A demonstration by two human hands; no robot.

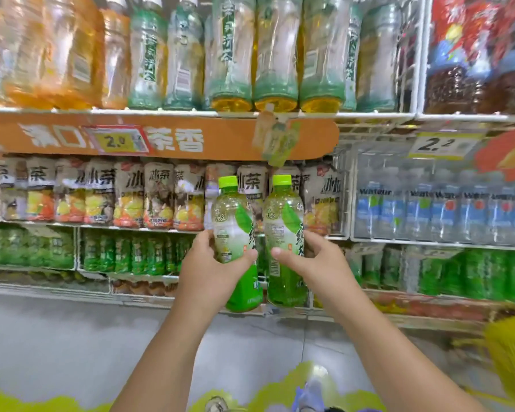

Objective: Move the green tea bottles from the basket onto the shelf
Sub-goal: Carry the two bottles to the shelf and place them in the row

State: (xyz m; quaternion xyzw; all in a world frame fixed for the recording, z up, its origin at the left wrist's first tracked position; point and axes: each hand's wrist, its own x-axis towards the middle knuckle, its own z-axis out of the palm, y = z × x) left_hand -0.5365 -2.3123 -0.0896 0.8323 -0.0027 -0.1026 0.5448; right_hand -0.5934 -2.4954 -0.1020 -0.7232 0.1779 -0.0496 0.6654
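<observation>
Two green tea bottles with lime caps stand upright in the air in front of the shelving. My left hand grips the left bottle around its middle. My right hand grips the right bottle the same way. The bottles are side by side, almost touching, level with the iced tea row. Below and behind them, a shelf carries rows of similar green bottles. A yellow basket shows at the right edge; its contents are hidden.
The top shelf holds large tea bottles above an orange price strip. Iced tea bottles fill the middle row, water bottles sit to the right. Grey floor lies below.
</observation>
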